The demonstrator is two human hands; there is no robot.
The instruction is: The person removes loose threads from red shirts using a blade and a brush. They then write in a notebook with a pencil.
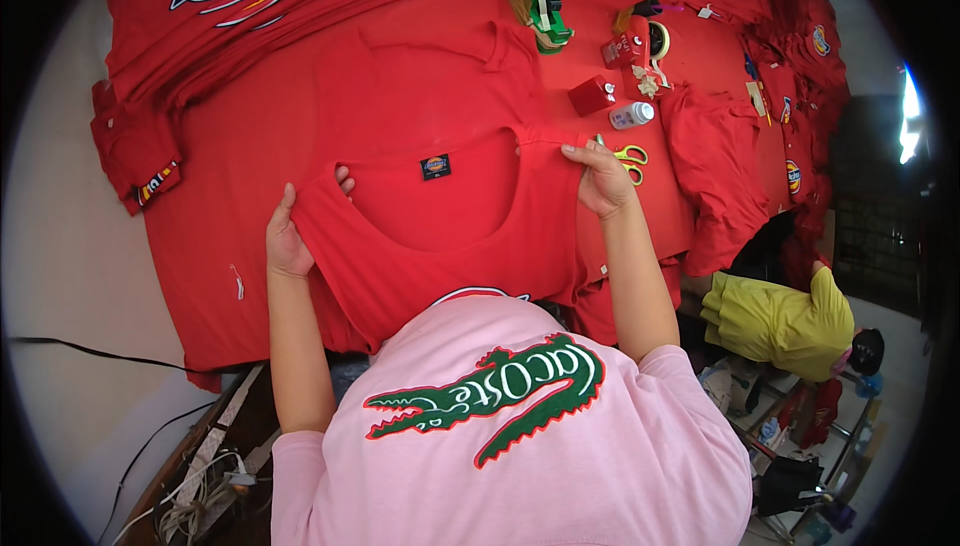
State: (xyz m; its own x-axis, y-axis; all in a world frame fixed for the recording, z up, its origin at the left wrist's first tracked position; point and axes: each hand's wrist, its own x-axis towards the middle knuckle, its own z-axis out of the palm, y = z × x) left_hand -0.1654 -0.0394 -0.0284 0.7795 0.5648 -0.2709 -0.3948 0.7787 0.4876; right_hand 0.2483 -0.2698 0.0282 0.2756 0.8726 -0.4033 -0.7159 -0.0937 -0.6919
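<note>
A red T-shirt (480, 258) with a wide neckline is stretched out in front of me, its neck opening facing away and a small dark label inside the back of the neck. My left hand (290, 238) grips it at the left shoulder, thumb outside and some fingertips showing inside the neck opening. At the right shoulder my right hand (606, 180) pinches the cloth, with its other fingers partly hidden. The shirt's lower part hangs toward my body. Just beyond my right hand lie yellow-green scissors (632, 162).
Red cloth (230, 236) covers the table. Stacked red shirts (300, 16) line its far side, more lie at right. A green tape dispenser (546, 14), a red box (592, 96) and a white bottle (632, 116) stand beyond my right hand. A person in yellow (775, 321) is at right.
</note>
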